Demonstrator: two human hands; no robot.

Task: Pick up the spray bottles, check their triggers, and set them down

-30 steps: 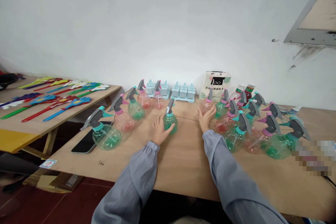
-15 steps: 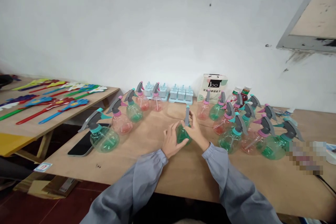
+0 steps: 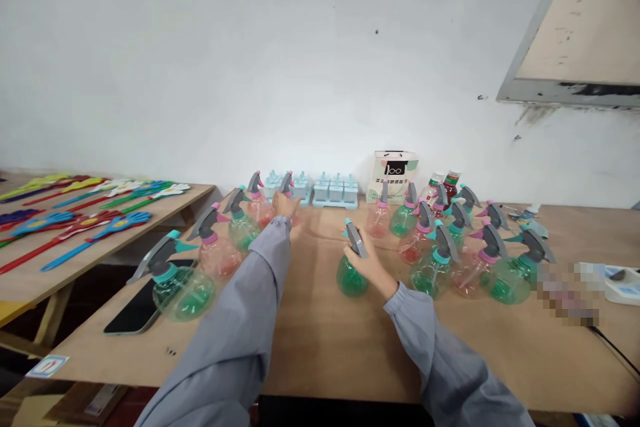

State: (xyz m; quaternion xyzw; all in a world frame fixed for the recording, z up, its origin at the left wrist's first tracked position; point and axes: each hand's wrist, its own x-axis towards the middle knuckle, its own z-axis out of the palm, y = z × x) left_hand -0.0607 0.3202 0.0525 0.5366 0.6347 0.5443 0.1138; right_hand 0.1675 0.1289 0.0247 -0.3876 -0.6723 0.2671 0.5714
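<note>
A wooden table [image 3: 350, 340] is seen from above, set against a white wall. A green spray bottle [image 3: 351, 275] with a grey trigger head stands upright near the table's middle and is gripped at the neck by the right hand [image 3: 371, 264], whose fingers are curled around it from the right. The left hand [image 3: 285, 205] is stretched far forward to a pink spray bottle [image 3: 289, 197] in the back row; its fingers are closed about the bottle, though how firmly cannot be told.

A row of spray bottles [image 3: 213, 250] is lined up diagonally on the left, running from the near left edge toward the wall. A dense cluster of bottles [image 3: 460, 247] is crowded on the right, just beside the held green bottle. Between the two groups, a wedge of bare wood is left open, widening toward the near edge.

A black phone [image 3: 131, 310] lies close to the table's left edge. Light blue moulds [image 3: 336, 190] and a small carton [image 3: 391, 177] are set against the wall. A second table [image 3: 30, 280], well apart on the left, is covered with coloured hand-shaped clappers [image 3: 95, 230].
</note>
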